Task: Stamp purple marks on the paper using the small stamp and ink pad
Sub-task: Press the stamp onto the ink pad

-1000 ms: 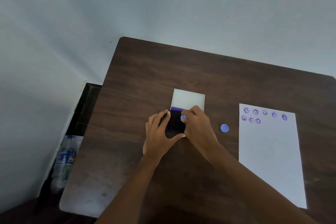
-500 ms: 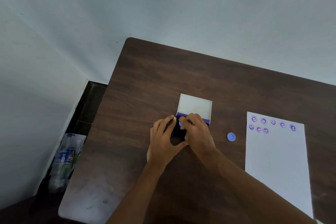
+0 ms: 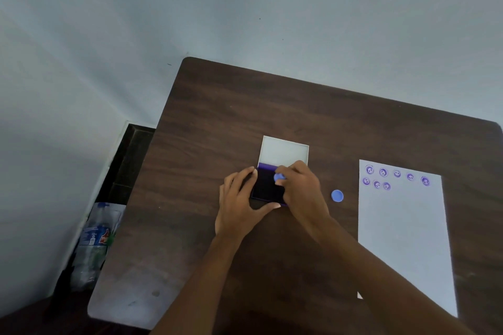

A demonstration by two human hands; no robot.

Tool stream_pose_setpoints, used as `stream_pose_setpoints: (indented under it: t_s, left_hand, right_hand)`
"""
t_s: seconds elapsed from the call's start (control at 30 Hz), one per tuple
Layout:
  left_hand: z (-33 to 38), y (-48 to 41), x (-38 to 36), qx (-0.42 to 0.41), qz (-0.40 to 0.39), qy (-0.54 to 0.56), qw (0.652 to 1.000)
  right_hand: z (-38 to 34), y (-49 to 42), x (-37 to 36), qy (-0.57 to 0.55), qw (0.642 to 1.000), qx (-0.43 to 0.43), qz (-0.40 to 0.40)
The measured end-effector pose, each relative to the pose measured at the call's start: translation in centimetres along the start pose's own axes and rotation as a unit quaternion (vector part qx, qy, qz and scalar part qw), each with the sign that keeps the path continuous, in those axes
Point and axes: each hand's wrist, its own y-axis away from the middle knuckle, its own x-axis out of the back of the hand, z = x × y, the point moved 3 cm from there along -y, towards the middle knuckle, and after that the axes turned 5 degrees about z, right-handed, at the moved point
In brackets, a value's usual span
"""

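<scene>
A dark purple ink pad (image 3: 265, 185) lies open at the middle of the brown table, its white lid (image 3: 284, 152) folded back behind it. My right hand (image 3: 302, 193) pinches a small blue stamp (image 3: 279, 177) and holds it down on the pad's upper right part. My left hand (image 3: 241, 204) grips the pad's left and front edges, thumb along the front. To the right lies a white sheet of paper (image 3: 405, 231) with several purple round marks (image 3: 392, 178) near its top edge.
A small blue round cap (image 3: 337, 195) rests on the table (image 3: 217, 117) between the pad and the paper. A plastic bottle (image 3: 94, 245) stands on the floor left of the table, against the pale wall.
My hands stay on the pad with the stamp pressed on the ink; the stamp has shifted only slightly. The camera view has moved a little.
</scene>
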Motion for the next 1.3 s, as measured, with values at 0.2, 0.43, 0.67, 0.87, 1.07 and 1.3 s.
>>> stream_pose_setpoints:
  t_s: [0.2,0.43,0.67,0.87,1.07,1.3]
  left_hand:
    - [-0.1,0.0,-0.2,0.001,-0.016,-0.014,1.0]
    - [-0.1,0.1,-0.4,0.0,-0.007,-0.016,1.0]
    - [-0.4,0.1,-0.9,-0.003,0.003,-0.023,1.0]
    - [0.0,0.1,-0.3,0.0,-0.003,-0.025,1.0]
    - [0.2,0.1,0.0,0.009,-0.023,-0.028,0.999]
    - [0.2,0.1,-0.1,0.02,-0.034,-0.029,0.999]
  right_hand:
    - [3.1,1.9,2.4,-0.05,0.997,-0.027,0.056]
    - [2.8,2.3,1.4,0.018,0.999,0.039,0.024]
    - [2.9,1.8,1.0,0.048,0.996,0.074,0.017]
    - [2.6,1.8,1.5,0.042,0.997,0.072,0.003]
    - [3.5,2.2,1.8,-0.012,0.999,-0.033,-0.001]
    - [3.3,4.3,1.4,-0.036,0.999,-0.029,-0.022]
